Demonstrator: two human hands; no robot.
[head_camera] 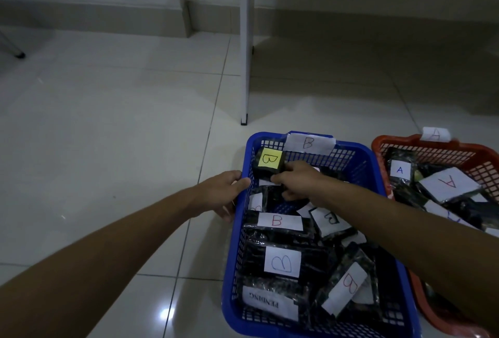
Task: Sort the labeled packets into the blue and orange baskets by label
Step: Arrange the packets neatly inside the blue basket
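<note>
A blue basket (388,202) tagged B stands on the floor, filled with several black packets bearing B labels and one marked PENDING (271,304). My right hand (295,179) reaches into its far end and grips a black packet with a yellow B label (268,162), held against the far left corner. My left hand (225,192) grips the basket's left rim from outside. To the right stands an orange basket (483,159) tagged A, holding black packets with A labels (399,170).
A white table leg (245,73) stands on the tiled floor just beyond the blue basket. A dark-tipped chair leg (19,54) shows at the far left. Wall and skirting run along the back.
</note>
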